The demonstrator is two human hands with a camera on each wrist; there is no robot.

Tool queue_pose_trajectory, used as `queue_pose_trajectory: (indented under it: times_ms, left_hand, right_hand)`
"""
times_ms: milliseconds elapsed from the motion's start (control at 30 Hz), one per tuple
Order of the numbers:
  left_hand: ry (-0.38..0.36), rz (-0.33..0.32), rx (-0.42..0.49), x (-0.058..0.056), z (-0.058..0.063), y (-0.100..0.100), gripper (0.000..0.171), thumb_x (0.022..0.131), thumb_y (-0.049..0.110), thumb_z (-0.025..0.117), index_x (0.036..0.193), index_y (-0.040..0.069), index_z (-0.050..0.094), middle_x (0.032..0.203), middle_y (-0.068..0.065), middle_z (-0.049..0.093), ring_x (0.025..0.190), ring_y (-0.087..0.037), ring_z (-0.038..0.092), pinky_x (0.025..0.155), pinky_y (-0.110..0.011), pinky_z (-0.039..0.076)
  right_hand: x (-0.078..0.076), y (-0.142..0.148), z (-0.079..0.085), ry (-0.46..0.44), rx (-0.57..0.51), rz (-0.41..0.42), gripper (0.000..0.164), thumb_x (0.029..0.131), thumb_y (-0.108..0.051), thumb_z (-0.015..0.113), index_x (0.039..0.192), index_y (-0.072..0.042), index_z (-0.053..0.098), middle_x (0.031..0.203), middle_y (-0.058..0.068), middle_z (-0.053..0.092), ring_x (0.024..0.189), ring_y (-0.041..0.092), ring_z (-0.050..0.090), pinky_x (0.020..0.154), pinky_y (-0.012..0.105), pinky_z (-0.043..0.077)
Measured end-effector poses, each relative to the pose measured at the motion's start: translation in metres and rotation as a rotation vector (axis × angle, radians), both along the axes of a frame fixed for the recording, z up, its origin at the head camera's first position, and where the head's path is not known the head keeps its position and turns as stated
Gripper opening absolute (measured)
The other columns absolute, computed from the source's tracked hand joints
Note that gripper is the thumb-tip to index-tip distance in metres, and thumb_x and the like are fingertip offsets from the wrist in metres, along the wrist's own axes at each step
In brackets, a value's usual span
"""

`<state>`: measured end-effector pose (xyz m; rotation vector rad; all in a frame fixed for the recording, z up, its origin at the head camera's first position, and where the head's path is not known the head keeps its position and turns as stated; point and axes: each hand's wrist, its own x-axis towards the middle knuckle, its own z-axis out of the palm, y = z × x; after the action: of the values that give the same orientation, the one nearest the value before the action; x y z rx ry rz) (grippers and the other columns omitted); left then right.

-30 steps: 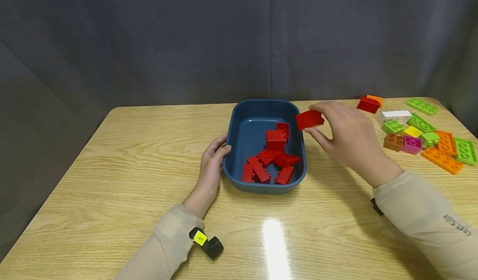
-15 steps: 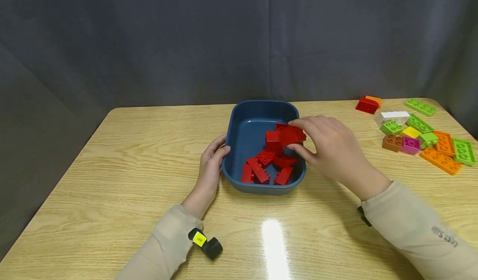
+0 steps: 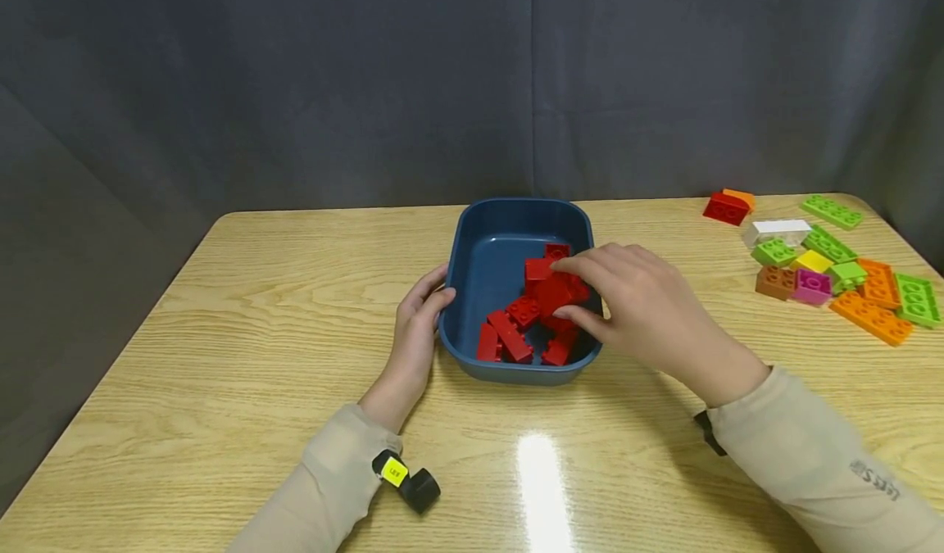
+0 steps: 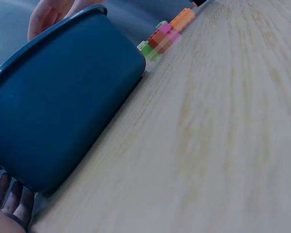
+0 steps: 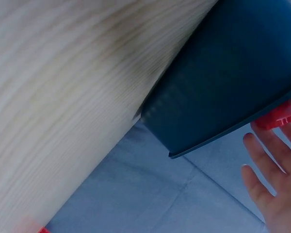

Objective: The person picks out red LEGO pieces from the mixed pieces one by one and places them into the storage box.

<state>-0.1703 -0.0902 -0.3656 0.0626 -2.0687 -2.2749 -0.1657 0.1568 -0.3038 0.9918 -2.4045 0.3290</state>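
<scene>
My left hand (image 3: 419, 324) holds the left side of a dark blue plastic bin (image 3: 472, 246), thumb at its rim and the other fingers along the outer wall. Those fingers (image 4: 13, 196) show low in the left wrist view. Over the bin's right side, my right hand (image 3: 642, 311) holds a red toy brick (image 3: 555, 293) between thumb and index finger. Part of that red brick (image 5: 277, 116) shows above the rim in the right wrist view, the other fingers spread outside. Several red bricks (image 3: 509, 336) lie beneath and around it in the bin.
Loose bricks lie at the table's right: a dark red one (image 3: 726, 208), a white one (image 3: 777, 231), a brown one (image 3: 776, 282), a magenta one (image 3: 812, 286), plus green, yellow and orange ones. A dark curtain (image 3: 369, 86) hangs behind the wooden table (image 3: 258, 332).
My right hand has brought the red brick leftward over the bin's right rim and down among the other red bricks. The left hand and the bin have hardly moved.
</scene>
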Motion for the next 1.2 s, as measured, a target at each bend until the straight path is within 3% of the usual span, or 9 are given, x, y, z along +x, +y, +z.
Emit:
queue_pose_trajectory:
  times_ms: [267,400,633,1200]
  left_hand:
    - [0.001,0.000,-0.004,0.001,0.003,-0.001,0.046,0.089,0.014,0.047,0.134,0.006,0.051,0.136,-0.014,0.053,0.112,-0.022,0.054,0.086,-0.020,0.045]
    - [0.012,-0.001,0.004,0.001,0.003,-0.001,0.045,0.089,0.013,0.047,0.133,0.005,0.050,0.138,-0.014,0.053,0.115,-0.023,0.053,0.093,-0.026,0.043]
    - [0.041,-0.007,0.014,-0.001,0.002,0.001,0.046,0.089,0.010,0.046,0.134,0.001,0.049,0.141,-0.017,0.050,0.120,-0.027,0.050,0.107,-0.045,0.038]
    - [0.017,-0.003,-0.004,0.001,0.001,0.001,0.046,0.090,0.012,0.045,0.135,0.004,0.049,0.140,-0.015,0.051,0.118,-0.024,0.051,0.108,-0.045,0.037]
  right_hand:
    - [0.007,-0.011,0.001,-0.075,0.048,0.009,0.047,0.074,-0.040,0.072,0.112,-0.013,0.067,0.100,0.004,0.073,0.090,0.020,0.060,0.085,0.041,0.052]
    - [0.010,-0.016,0.000,-0.098,0.075,0.028,0.047,0.074,-0.040,0.073,0.113,-0.013,0.066,0.100,0.003,0.073,0.090,0.019,0.059,0.085,0.040,0.051]
    - [0.010,-0.018,-0.003,-0.075,0.093,0.051,0.047,0.073,-0.038,0.074,0.112,-0.012,0.067,0.099,0.004,0.073,0.087,0.018,0.059,0.079,0.039,0.053]
    - [0.009,-0.022,-0.003,-0.050,0.090,0.036,0.041,0.074,-0.031,0.074,0.110,-0.012,0.067,0.097,0.005,0.074,0.084,0.019,0.060,0.076,0.038,0.053]
